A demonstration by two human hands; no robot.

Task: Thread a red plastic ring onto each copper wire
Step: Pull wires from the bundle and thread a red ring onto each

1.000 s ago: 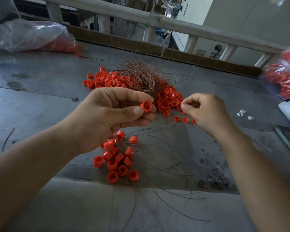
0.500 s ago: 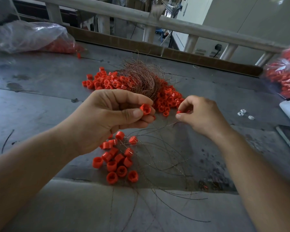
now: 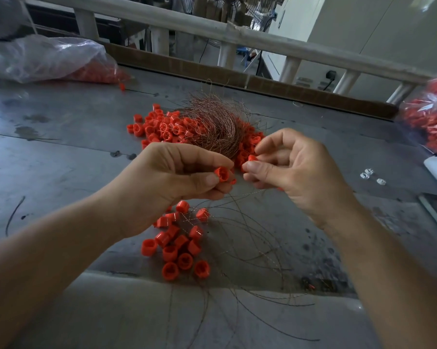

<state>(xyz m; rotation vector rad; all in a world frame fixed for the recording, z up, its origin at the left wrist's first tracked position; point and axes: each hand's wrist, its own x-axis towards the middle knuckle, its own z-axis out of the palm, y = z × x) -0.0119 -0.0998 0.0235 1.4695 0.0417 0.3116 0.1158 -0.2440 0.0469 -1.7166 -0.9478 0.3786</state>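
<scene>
Left hand [image 3: 167, 187] pinches a red ring [image 3: 221, 173], bore facing near; right hand [image 3: 295, 177] pinches a second ring [image 3: 252, 157], perhaps a wire [image 3: 247, 195] too.

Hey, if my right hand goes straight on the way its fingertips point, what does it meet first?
Probably the red ring pinched in the left hand: the right hand, pinching its own ring, points leftward at it across a small gap. Depth is unclear from one view.
</scene>
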